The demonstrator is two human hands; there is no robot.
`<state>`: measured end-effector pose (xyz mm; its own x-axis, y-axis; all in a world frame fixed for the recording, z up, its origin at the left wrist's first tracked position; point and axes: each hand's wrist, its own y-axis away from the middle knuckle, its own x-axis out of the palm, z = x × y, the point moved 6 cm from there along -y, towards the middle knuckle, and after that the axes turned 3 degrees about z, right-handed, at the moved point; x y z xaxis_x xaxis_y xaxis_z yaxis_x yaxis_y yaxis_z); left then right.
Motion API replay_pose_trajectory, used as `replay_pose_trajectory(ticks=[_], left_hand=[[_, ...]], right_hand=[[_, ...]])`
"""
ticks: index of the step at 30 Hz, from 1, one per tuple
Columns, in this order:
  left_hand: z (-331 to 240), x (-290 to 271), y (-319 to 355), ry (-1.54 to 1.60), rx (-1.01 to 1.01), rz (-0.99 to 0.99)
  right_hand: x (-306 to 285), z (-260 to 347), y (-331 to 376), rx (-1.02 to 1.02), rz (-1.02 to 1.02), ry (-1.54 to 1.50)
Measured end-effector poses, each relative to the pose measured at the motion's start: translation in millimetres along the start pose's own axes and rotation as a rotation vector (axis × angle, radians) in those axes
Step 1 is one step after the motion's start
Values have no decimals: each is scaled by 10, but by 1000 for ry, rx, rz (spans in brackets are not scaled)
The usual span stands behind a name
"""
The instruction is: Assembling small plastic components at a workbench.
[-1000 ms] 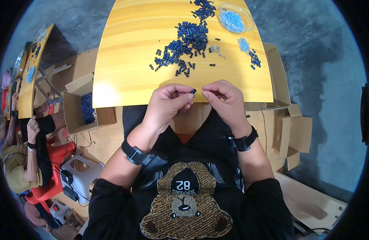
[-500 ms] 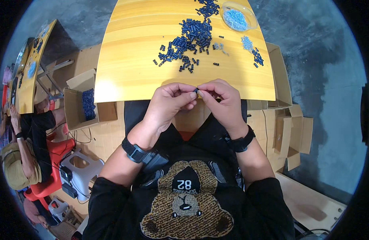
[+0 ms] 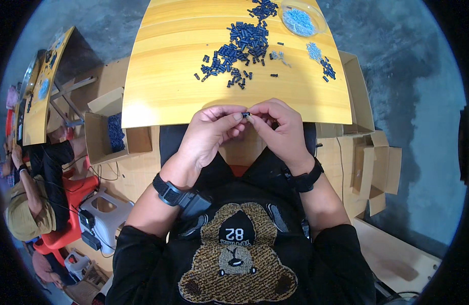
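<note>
Just over the table's near edge, my left hand [image 3: 208, 131] and my right hand [image 3: 279, 128] meet at their fingertips. Between them they pinch one small black cylindrical part [image 3: 245, 115], mostly covered by thumbs and forefingers. A big heap of similar black parts [image 3: 248, 40] spreads over the table beyond my hands. To the right of that heap lie a few pale small pieces [image 3: 279, 57]. Farther right are a small pile of light-blue pieces [image 3: 314, 52] and a little group of black parts [image 3: 328, 70].
A clear round bowl [image 3: 320, 24] of light-blue pieces stands at the table's [image 3: 168, 101] far right. Left of the table, a cardboard box [image 3: 99, 137] holds dark parts. Open cardboard boxes [image 3: 379, 168] sit at the right. Another person [image 3: 28, 208] sits at a second table on the left.
My fingertips and the black part have shifted slightly left, and more of the part shows between them. The view has moved slightly; the heaps look unchanged.
</note>
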<state>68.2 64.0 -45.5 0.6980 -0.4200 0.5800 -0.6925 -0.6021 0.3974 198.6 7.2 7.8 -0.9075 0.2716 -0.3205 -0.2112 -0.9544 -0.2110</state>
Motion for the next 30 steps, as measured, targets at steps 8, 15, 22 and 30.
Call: replay_pose_trajectory(ticks=[8, 15, 22, 30], left_hand=[[8, 82, 29, -26, 70, 26], [31, 112, 33, -79, 102, -4], [41, 122, 38, -144, 118, -19], [39, 176, 62, -152, 103, 30]], right_hand=[[-13, -6, 81, 30, -15, 64], [-22, -31, 145, 26, -24, 48], [-46, -11, 193, 8, -20, 16], [-34, 79, 187, -94, 10, 132]])
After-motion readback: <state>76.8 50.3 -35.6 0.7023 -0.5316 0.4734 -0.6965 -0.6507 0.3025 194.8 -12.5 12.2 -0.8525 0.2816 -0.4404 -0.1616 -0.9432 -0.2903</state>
